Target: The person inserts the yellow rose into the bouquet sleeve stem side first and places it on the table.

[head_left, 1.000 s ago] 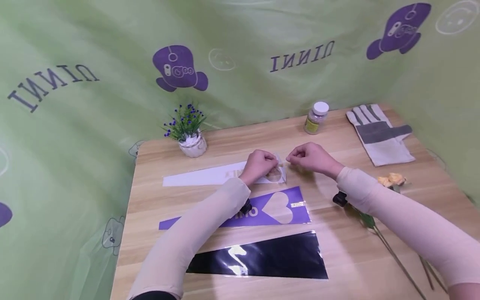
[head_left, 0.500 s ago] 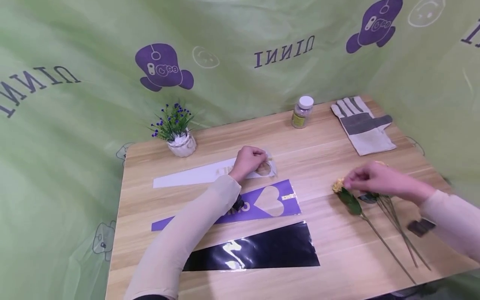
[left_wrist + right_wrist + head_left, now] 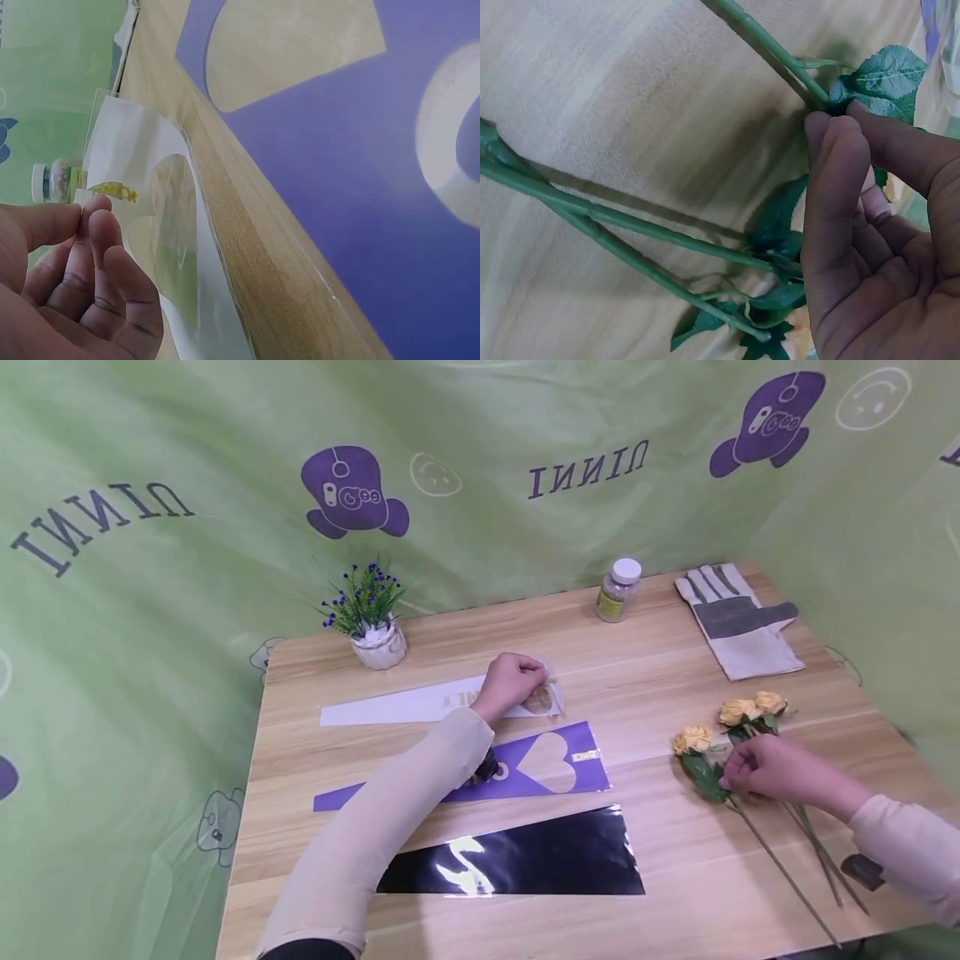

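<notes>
My left hand (image 3: 512,685) pinches the wide end of a white flower wrapping sleeve (image 3: 390,703) with a clear heart cutout. In the left wrist view, thumb and fingertips grip the edge of that sleeve (image 3: 127,135), which is lifted and bent off the table. My right hand (image 3: 780,768) pinches the stem of a yellow rose (image 3: 693,739) just below its leaf. In the right wrist view, the green stem (image 3: 769,45) runs into the fingertips. Two more yellow roses (image 3: 738,710) lie beside it, partly hidden behind the right hand.
A purple sleeve (image 3: 585,777) with a heart window and a shiny black sleeve (image 3: 555,860) lie flat on the wooden table (image 3: 450,927). Toward the back stand a potted plant (image 3: 378,643) and a white-capped jar (image 3: 618,592). A work glove (image 3: 742,622) lies at the back right.
My right hand has left the sleeve, moved right and down to the roses, and taken a stem between its fingertips. The left hand has stayed on the white sleeve.
</notes>
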Demonstrator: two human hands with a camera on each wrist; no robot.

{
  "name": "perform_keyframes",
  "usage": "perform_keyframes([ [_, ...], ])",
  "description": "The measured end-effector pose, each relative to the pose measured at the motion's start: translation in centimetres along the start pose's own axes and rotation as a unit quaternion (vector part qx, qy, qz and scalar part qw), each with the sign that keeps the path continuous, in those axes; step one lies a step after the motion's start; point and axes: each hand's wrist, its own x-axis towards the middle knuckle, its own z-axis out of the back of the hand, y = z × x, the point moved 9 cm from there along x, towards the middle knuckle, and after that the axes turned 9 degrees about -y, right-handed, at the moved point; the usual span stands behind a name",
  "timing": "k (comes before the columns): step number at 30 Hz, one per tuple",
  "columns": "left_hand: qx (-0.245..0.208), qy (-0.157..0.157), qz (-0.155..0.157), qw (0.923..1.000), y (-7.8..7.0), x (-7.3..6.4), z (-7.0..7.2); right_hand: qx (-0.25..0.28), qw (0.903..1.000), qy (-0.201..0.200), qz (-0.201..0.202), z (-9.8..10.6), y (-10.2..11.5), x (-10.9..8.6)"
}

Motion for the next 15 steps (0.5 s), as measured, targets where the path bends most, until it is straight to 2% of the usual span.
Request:
perform_keyframes([
  [5, -0.012, -0.001, 0.013, 0.9999, 0.2, 0.1, -0.1, -0.008, 1.0000, 0.000, -0.003, -0.5, 0.1, 0.1],
  [11, -0.001, 0.003, 0.006, 1.0000, 0.3, -0.1, -0.2, -0.064, 0.9967, -0.035, 0.035, -0.7, 1.2, 0.9],
  [15, 0.007, 0.009, 0.004, 0.9999, 0.4, -0.3, -0.4, -0.043, 0.9984, -0.029, 0.022, -0.7, 2.0, 1.3],
])
